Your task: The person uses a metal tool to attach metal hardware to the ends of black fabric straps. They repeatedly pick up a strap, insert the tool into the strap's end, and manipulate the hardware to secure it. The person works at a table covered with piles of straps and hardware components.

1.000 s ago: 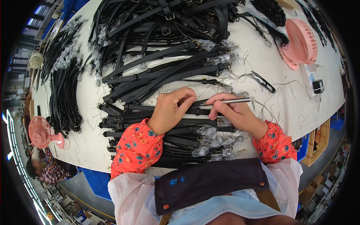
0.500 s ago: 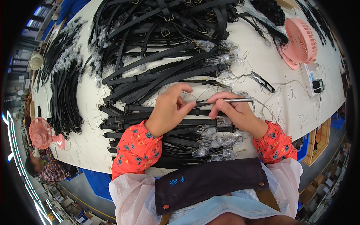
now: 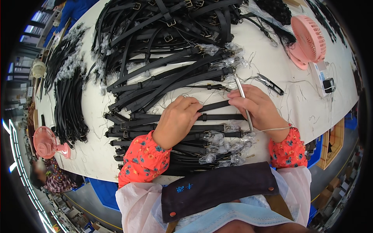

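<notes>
A short stretch of black leather strap (image 3: 216, 105) runs between my two hands, above the rows of straps. My left hand (image 3: 178, 120) is closed on its left end, thumb and fingers pinched together. My right hand (image 3: 259, 106) grips a slim silver pen-shaped tool (image 3: 241, 91), tilted with its upper end pointing away from me; a thin pale cord seems to trail from its lower end. The fingertips of that hand also touch the strap's right end. Beneath lie several black belts (image 3: 165, 118) with buckles and clear plastic wrapping (image 3: 217, 145) at their right ends.
Beyond my hands rises a heap of black belts (image 3: 167, 23). Black thread snips (image 3: 270, 84) lie to the right, near a pink fan (image 3: 309, 39) and a white power strip (image 3: 320, 81). On the left are a bundle of straps (image 3: 70, 108) and another pink fan (image 3: 44, 141).
The silver tool has swung from nearly level to steeply tilted in my right hand. That hand now meets the strap's right end, and more strap shows between my hands. My left fingers have closed together.
</notes>
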